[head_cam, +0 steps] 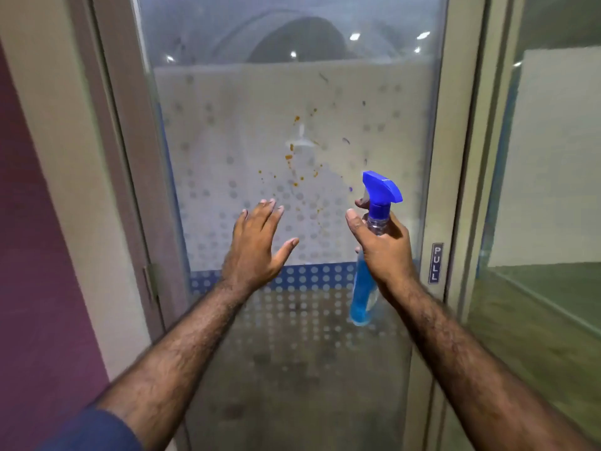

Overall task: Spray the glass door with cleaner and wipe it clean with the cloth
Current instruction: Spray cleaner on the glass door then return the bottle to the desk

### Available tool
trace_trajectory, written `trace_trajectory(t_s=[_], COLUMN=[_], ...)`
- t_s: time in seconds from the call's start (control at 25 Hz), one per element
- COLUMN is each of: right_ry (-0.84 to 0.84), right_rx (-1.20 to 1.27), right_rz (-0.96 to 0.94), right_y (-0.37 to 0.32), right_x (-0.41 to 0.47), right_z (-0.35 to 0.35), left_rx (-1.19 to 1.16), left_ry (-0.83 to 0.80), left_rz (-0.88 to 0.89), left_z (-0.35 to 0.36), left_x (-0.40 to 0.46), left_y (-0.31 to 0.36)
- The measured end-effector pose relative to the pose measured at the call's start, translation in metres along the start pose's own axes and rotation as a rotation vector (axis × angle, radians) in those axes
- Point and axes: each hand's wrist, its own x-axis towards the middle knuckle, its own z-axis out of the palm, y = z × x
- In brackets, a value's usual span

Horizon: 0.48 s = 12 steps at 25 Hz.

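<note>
The glass door (247, 125) fills the middle of the view, frosted with a dotted film and a blue dotted band low down. Orange-brown spatters (294, 164) and a few dark smears mark the glass around its centre. My right hand (382, 252) grips the neck of a clear spray bottle (364, 294) with blue liquid and a blue trigger head (382, 187), its nozzle pointing left at the glass. My left hand (257, 242) is raised in front of the glass, fingers spread, holding nothing. No cloth is in view.
The door's beige frame (450, 157) carries a small PULL sign (436, 263) on the right stile. A hinge (151, 281) sits on the left jamb beside a maroon wall (39, 288). To the right is another glass panel (546, 190).
</note>
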Motion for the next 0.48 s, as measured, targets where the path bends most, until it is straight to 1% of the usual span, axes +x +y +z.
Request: trace_trajectory(t_s=[0.2,0.36,0.48], right_ry=[0.052,0.102,0.141], right_rx=[0.017,0.01,-0.051], right_rz=[-0.144,-0.179,-0.198], right_y=[-0.05,-0.067,-0.07], right_x=[0.067,0.098,0.105], right_z=[0.024,0.032,0.036], left_rx=[0.151,0.194,0.206], left_ry=[0.035,0.053,0.064], left_rz=[-0.011,-0.009,0.0], left_z=[-0.026,-0.036,-0.039], left_x=[0.077,0.103,0.111], left_y=[-0.028,-0.037,-0.04])
